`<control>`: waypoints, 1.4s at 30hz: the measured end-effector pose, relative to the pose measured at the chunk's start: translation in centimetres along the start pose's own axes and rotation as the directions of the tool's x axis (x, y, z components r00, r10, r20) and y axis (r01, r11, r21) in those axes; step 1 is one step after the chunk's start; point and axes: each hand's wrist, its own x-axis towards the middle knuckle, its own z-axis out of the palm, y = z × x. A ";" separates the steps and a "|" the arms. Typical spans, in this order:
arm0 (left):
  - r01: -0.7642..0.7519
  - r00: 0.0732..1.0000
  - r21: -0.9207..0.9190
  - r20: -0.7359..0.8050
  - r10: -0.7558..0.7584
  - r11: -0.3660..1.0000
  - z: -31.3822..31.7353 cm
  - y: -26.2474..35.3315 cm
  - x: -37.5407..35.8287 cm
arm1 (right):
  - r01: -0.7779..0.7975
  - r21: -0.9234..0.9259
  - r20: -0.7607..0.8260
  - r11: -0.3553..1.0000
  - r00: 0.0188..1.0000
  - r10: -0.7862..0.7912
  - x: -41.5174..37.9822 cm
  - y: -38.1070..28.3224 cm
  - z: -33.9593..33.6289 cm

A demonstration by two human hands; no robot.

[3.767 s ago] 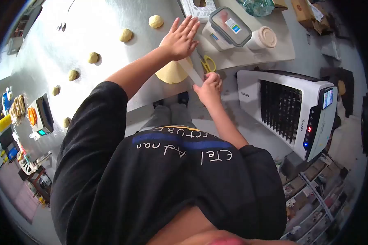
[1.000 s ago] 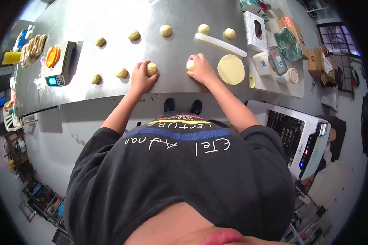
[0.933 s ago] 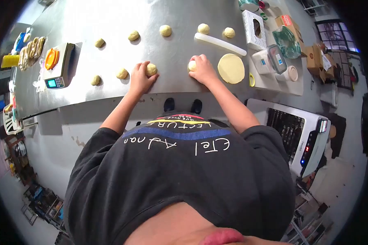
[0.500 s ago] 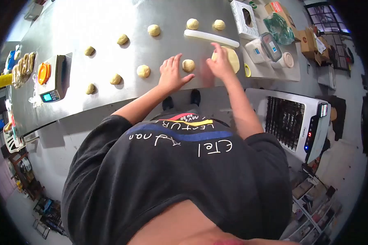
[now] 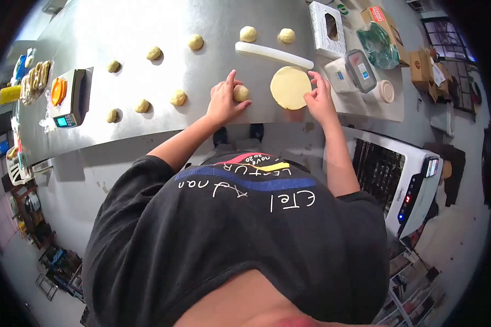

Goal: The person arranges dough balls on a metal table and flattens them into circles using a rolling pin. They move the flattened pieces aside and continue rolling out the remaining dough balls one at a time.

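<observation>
My left hand (image 5: 222, 103) cups a dough ball (image 5: 241, 94) on the steel table, its thumb below the ball and its fingers along the left side. My right hand (image 5: 322, 102) is at the right edge of a flat round of dough (image 5: 290, 88), thumb at the rim and fingers apart. The round lies flat, fully in view. Behind it lies a white rolling pin (image 5: 274, 55). Further dough balls stand beyond the pin, one (image 5: 248, 34) to the left and another (image 5: 287, 36) to the right.
Several more dough balls (image 5: 178, 98) sit in two rows leftward on the steel table (image 5: 147, 76). A digital scale (image 5: 68, 103) with an orange dish stands far left. At right are a white box (image 5: 327, 30), a lidded container (image 5: 354, 73) and an air cooler (image 5: 403, 180) beside the table.
My left hand has closed in on the dough ball. My right hand has moved right, from the left part of the dough round to its right edge, uncovering the round. The view has shifted slightly.
</observation>
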 end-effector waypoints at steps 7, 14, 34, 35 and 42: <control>-0.008 1.000 -0.093 -0.001 0.008 0.996 -0.6 -0.4 -0.1 | 0.071 0.056 0.153 0.996 0.985 -0.078 2.5 -2.0 0.7; -0.054 0.996 0.101 0.077 0.046 0.993 -2.3 1.8 1.6 | 0.365 0.105 0.196 0.925 0.904 -0.379 4.1 -5.3 4.4; -0.174 0.984 0.382 0.094 0.149 0.908 3.8 -1.2 4.2 | 0.533 -0.160 0.380 0.831 0.810 -0.447 5.2 -7.7 16.1; -0.181 0.983 0.375 0.080 0.162 0.909 3.8 -1.2 4.3 | 0.540 -0.159 0.358 0.826 0.812 -0.462 5.2 -7.5 16.3; -0.259 0.953 0.416 0.255 0.161 0.872 3.4 -3.0 5.3 | 0.412 0.181 0.012 0.893 0.907 -0.421 7.3 -5.9 13.3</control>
